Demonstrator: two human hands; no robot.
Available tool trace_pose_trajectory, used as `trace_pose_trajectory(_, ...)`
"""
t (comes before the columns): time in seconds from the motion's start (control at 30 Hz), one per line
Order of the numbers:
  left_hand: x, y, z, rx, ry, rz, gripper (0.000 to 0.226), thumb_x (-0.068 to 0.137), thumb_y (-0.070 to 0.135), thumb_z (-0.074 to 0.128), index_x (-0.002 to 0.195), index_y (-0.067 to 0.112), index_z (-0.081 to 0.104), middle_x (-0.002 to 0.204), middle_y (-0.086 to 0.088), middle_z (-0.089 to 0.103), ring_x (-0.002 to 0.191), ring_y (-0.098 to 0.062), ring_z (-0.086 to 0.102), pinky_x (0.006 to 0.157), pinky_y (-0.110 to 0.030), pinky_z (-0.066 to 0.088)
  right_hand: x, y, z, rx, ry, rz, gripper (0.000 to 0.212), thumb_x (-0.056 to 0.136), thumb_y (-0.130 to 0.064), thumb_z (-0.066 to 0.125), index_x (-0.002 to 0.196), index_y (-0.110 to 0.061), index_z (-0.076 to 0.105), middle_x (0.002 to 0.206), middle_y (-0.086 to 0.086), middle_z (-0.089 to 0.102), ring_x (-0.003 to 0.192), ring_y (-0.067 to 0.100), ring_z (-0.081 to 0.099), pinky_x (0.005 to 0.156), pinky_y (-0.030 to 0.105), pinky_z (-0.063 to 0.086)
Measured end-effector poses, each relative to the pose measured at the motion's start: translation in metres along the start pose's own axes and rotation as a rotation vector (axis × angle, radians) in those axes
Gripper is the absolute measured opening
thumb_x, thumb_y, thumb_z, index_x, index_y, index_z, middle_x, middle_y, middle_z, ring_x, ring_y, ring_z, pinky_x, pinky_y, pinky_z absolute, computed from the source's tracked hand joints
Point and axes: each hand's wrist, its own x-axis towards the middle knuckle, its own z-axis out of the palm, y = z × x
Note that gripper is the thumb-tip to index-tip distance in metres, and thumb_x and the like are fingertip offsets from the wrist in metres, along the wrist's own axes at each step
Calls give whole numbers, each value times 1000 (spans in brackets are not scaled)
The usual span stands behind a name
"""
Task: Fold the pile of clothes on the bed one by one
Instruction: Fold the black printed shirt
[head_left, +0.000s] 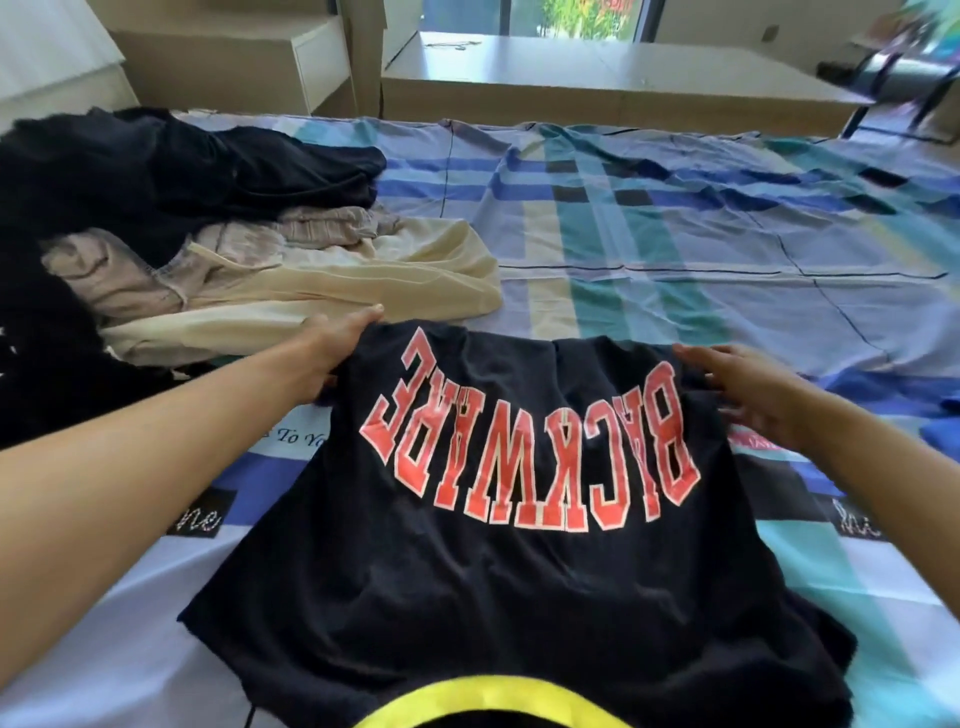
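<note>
Black shirt (519, 561) with red letters lies on the bed (675, 234); left grip (332, 358) pinches its far corner, right grip (743, 389), blurred, seems spread at the other.

Probably a home bedroom; checked bed sheet (675, 218); clothes pile (208, 218); pale cabinets (234, 57)

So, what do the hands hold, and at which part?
Left hand grips the black T-shirt at its far left corner; right hand touches the far right corner, grip unclear.

Bare forearms, bare left hand (332, 353), right hand (748, 389)
</note>
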Motion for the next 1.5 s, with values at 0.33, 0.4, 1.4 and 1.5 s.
trace_pose_trajectory(0.33, 48, 54, 0, 18, 46, 335, 18, 100, 19, 61, 83, 15, 65, 79, -4, 71, 56, -9, 65, 55, -23, 56, 53, -24, -44, 67, 75, -24, 7, 93, -15, 65, 98, -15, 70, 68, -6, 73, 56, 6, 66, 65, 26, 53)
trace_pose_trajectory(0.4, 69, 67, 0, 112, 174, 361, 20, 99, 26, 63, 82, 15, 63, 92, -8, 65, 61, -14, 57, 56, -28, 49, 64, -33, -53, 83, 160, -48, 6, 96, -16, 62, 97, -21, 65, 57, -13, 68, 54, 2, 63, 68, 26, 46)
trace_pose_trajectory(1.4, -125, -44, -40, -163, -701, 79, 85, 36, 42, 99, 115, 20, 75, 117, -11, 72, 92, -23, 74, 70, -35, 62, -84, 63, -50, 271, -354, -14, 47, 61, -32, 86, 101, -11, 75, 103, 10, 69, 76, 13, 68, 63, 24, 58)
trace_pose_trajectory(1.5, -119, -46, -54, -268, -742, 16, 67, 43, 27, 94, 105, 8, 74, 102, -16, 69, 89, -28, 71, 80, -41, 61, -91, 69, -64, 350, -356, -78, 86, 43, -34, 98, 117, -1, 67, 111, 15, 65, 83, 20, 66, 72, 28, 59)
